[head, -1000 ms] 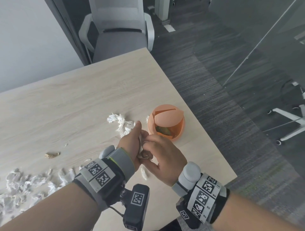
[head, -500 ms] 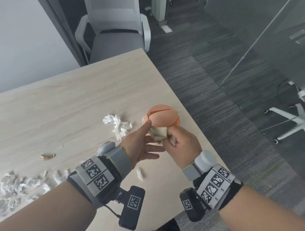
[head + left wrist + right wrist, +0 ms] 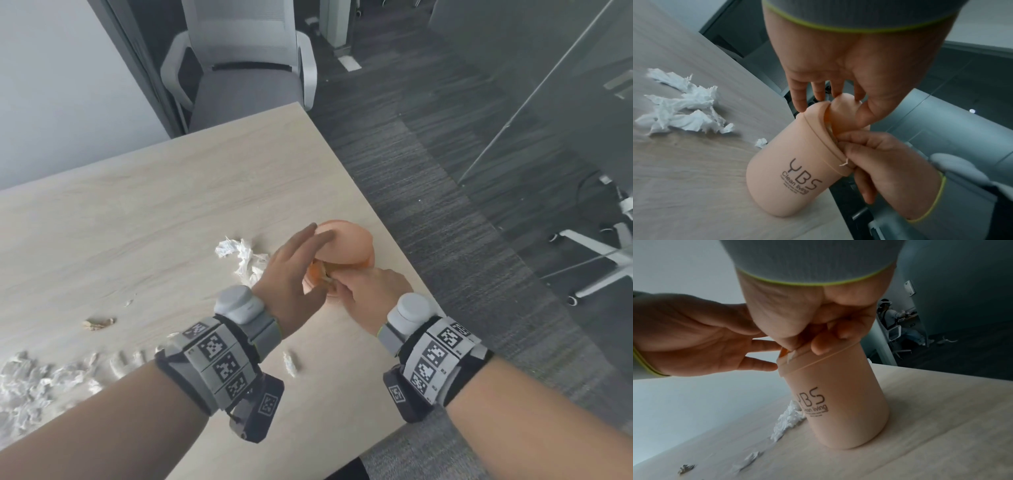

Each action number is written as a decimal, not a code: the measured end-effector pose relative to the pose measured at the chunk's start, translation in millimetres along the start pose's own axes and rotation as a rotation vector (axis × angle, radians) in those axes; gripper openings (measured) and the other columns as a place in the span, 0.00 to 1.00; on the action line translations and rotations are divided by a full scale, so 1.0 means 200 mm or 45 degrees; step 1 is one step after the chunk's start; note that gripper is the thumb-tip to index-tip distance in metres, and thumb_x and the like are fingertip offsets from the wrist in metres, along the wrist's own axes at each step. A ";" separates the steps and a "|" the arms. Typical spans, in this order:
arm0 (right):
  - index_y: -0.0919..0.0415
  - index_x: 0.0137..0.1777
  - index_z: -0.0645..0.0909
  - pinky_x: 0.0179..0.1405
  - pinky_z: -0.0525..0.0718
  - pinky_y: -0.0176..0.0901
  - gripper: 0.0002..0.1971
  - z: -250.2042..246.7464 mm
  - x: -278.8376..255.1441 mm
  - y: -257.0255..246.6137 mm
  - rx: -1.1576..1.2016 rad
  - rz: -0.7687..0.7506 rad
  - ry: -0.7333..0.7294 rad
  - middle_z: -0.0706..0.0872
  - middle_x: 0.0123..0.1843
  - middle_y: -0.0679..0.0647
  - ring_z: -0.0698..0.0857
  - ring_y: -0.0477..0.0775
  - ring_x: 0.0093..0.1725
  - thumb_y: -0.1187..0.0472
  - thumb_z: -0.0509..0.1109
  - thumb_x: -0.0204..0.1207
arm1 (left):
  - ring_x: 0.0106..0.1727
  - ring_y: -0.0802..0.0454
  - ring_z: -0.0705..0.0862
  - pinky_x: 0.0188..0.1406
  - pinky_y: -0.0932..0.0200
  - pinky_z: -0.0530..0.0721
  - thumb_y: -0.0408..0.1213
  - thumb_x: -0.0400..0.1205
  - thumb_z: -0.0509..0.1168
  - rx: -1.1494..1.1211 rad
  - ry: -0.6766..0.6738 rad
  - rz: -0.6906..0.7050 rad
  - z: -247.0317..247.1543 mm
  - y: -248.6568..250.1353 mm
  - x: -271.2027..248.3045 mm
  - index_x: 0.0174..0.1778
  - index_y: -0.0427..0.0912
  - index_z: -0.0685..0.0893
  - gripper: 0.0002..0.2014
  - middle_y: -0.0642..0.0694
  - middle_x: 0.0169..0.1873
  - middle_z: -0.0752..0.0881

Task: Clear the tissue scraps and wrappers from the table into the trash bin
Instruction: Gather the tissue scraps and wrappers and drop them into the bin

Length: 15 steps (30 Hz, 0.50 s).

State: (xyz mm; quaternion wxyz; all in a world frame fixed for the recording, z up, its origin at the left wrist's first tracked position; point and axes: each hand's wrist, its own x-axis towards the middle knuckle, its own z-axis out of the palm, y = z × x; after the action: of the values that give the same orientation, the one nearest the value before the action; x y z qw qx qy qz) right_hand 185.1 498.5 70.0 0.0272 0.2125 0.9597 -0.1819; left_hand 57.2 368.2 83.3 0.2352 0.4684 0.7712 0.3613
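A small peach trash bin with a swing lid stands near the table's right edge. My left hand lies over it, straight fingers touching the lid. My right hand is curled at the bin's near rim and pinches a tissue scrap in the opening; most of it is hidden. Left of the bin lies a crumpled white tissue.
Several shredded tissue bits cover the table's near left. A small scrap lies by my left wrist, a brown wrapper bit further left. A grey office chair stands at the far edge; carpet floor lies right of the table edge.
My right hand carried the tissue wad from in front of me to the bin's opening. The left hand let go of it and spread flat over the lid.
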 end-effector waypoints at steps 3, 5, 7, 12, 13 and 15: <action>0.46 0.49 0.80 0.34 0.82 0.46 0.18 0.01 -0.01 -0.01 -0.060 -0.009 -0.140 0.84 0.40 0.45 0.84 0.58 0.37 0.39 0.52 0.82 | 0.84 0.44 0.62 0.77 0.39 0.70 0.34 0.74 0.70 0.112 -0.053 -0.092 0.03 -0.03 0.01 0.82 0.68 0.53 0.46 0.54 0.86 0.58; 0.45 0.52 0.81 0.40 0.85 0.49 0.21 0.03 -0.02 -0.01 -0.122 -0.027 -0.190 0.86 0.50 0.44 0.88 0.58 0.44 0.34 0.53 0.78 | 0.84 0.44 0.61 0.78 0.41 0.69 0.33 0.72 0.71 0.137 -0.084 -0.118 0.03 -0.04 0.02 0.83 0.69 0.50 0.50 0.55 0.85 0.58; 0.44 0.59 0.81 0.44 0.85 0.50 0.23 0.04 -0.01 -0.02 -0.161 -0.010 -0.240 0.83 0.60 0.44 0.88 0.59 0.49 0.33 0.54 0.76 | 0.84 0.44 0.62 0.79 0.44 0.68 0.32 0.72 0.72 0.133 -0.066 -0.104 0.03 -0.04 0.02 0.83 0.67 0.51 0.50 0.54 0.84 0.60; 0.47 0.68 0.75 0.39 0.77 0.48 0.22 0.04 -0.01 -0.02 -0.175 0.056 -0.255 0.74 0.67 0.49 0.86 0.63 0.51 0.39 0.58 0.79 | 0.82 0.43 0.64 0.78 0.48 0.67 0.34 0.73 0.72 0.134 -0.037 -0.059 0.03 -0.05 0.02 0.84 0.65 0.53 0.49 0.53 0.83 0.63; 0.47 0.69 0.73 0.39 0.77 0.48 0.22 0.04 -0.02 -0.02 -0.145 0.051 -0.258 0.75 0.67 0.49 0.86 0.64 0.50 0.40 0.58 0.79 | 0.82 0.43 0.64 0.78 0.48 0.67 0.34 0.72 0.72 0.137 -0.038 -0.054 0.03 -0.05 0.01 0.84 0.65 0.52 0.49 0.53 0.83 0.63; 0.44 0.70 0.67 0.38 0.77 0.47 0.22 0.03 -0.03 -0.03 -0.037 0.031 -0.255 0.80 0.64 0.48 0.86 0.64 0.48 0.41 0.60 0.78 | 0.82 0.44 0.64 0.78 0.46 0.67 0.34 0.73 0.72 0.143 -0.043 -0.050 0.03 -0.06 0.01 0.84 0.66 0.51 0.49 0.53 0.83 0.62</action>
State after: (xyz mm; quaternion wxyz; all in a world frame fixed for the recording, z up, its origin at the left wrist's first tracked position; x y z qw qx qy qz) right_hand 188.6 489.3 67.9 0.1281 0.2044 0.9521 -0.1878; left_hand 54.0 368.5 70.0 0.2284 0.4717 0.7952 0.3050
